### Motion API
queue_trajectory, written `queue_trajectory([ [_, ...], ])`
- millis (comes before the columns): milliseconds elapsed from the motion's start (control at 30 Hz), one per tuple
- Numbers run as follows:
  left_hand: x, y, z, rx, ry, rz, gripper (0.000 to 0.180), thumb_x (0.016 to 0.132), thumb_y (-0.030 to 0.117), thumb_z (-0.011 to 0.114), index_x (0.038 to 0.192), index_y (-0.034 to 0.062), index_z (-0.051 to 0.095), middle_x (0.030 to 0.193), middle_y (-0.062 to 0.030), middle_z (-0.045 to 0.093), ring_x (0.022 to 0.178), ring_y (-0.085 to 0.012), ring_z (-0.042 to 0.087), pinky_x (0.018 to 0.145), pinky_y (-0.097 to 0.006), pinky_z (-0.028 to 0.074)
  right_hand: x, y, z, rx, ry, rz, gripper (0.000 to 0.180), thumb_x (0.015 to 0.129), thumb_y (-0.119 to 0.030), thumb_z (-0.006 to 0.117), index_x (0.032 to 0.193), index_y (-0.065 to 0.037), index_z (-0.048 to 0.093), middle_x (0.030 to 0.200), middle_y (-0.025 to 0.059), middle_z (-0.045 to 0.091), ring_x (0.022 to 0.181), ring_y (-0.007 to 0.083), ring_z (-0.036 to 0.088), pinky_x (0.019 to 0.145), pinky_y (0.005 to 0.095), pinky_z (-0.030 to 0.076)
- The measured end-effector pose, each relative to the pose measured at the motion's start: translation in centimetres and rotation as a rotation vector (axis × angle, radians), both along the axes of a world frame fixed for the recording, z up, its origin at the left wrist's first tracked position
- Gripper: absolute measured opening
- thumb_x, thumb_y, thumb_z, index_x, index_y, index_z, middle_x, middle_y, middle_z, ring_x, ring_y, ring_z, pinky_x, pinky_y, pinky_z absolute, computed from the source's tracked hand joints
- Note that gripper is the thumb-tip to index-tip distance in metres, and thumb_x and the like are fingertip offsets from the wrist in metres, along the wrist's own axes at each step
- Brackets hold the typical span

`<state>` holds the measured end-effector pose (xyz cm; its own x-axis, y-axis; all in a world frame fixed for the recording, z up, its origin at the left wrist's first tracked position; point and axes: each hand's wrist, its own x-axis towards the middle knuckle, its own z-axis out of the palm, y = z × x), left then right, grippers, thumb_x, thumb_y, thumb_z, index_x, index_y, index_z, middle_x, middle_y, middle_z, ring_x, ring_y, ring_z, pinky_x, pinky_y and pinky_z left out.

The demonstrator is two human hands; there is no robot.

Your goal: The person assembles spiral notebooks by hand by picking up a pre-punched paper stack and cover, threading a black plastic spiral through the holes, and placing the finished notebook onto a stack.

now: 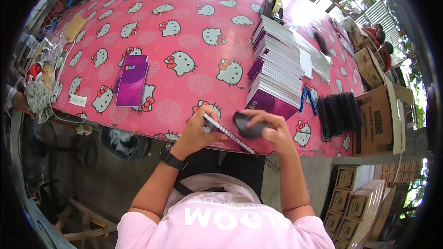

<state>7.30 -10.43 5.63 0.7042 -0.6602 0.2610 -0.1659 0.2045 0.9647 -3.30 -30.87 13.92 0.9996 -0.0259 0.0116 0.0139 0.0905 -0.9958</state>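
Notebooks (131,85) in purple lie well left of the long notebook row (277,76). On the person's side of that row, the left hand (196,131) pinches a thin coil-edged booklet (228,134) between thumb and fingers. Just in front of the row's near end, the right hand (273,126) curls round a dark, blurred object (247,126). Right of the row lie blue tools (303,99), then black coils (340,116).
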Motion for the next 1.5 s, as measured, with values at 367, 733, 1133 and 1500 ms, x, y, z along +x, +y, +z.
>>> queue_trajectory([
  [367, -0.2, 0.2, -0.5, 0.011, -0.050, -0.021, 0.051, 0.063, 0.008, 0.084, 0.094, 0.0091, 0.044, 0.088, -0.0029, 0.049, 0.083, -0.0134, 0.049, 0.077, -0.028, 0.042, 1.8, 0.9, 0.5, -0.319, 0.015, 0.018, 0.036, 0.070, -0.029, 0.075, 0.092, -0.001, 0.068, 0.117, 0.0172, 0.060, 0.105, 0.0221, 0.052, 0.090, 0.0352, 0.041],
  [733, -0.4, -0.1, 0.9, 0.084, -0.092, 0.033, 0.043, 0.073, 0.017, 0.080, 0.098, 0.0069, 0.046, 0.084, -0.0011, 0.048, 0.076, -0.0109, 0.047, 0.070, -0.026, 0.041, -3.0, -3.1, 1.5, -0.444, -0.317, -0.594, 0.046, 0.071, -0.035, 0.077, 0.100, -0.003, 0.064, 0.126, 0.0166, 0.054, 0.113, 0.0255, 0.050, 0.094, 0.0382, 0.040],
  [1133, -0.2, -2.5, 5.3, -0.073, 0.016, -0.007, 0.013, 0.088, 0.005, 0.061, 0.099, 0.0001, 0.057, 0.085, -0.0009, 0.056, 0.078, -0.0082, 0.053, 0.072, -0.023, 0.044, -7.5, -6.5, 0.5, -1.221, -0.044, -1.023, 0.037, 0.076, -0.023, 0.073, 0.107, -0.007, 0.063, 0.119, 0.0128, 0.058, 0.113, 0.0312, 0.049, 0.093, 0.0407, 0.040],
  [1500, -1.5, -1.3, 8.2, -0.080, 0.189, -0.015, 0.017, 0.081, -0.002, 0.068, 0.095, -0.0019, 0.060, 0.089, -0.0060, 0.063, 0.081, -0.0088, 0.059, 0.072, -0.022, 0.048, 0.3, 4.5, 3.0, -0.597, -0.379, -0.380, 0.022, 0.079, -0.012, 0.070, 0.094, 0.000, 0.059, 0.083, 0.0124, 0.058, 0.076, 0.0258, 0.058, 0.067, 0.0331, 0.047],
])
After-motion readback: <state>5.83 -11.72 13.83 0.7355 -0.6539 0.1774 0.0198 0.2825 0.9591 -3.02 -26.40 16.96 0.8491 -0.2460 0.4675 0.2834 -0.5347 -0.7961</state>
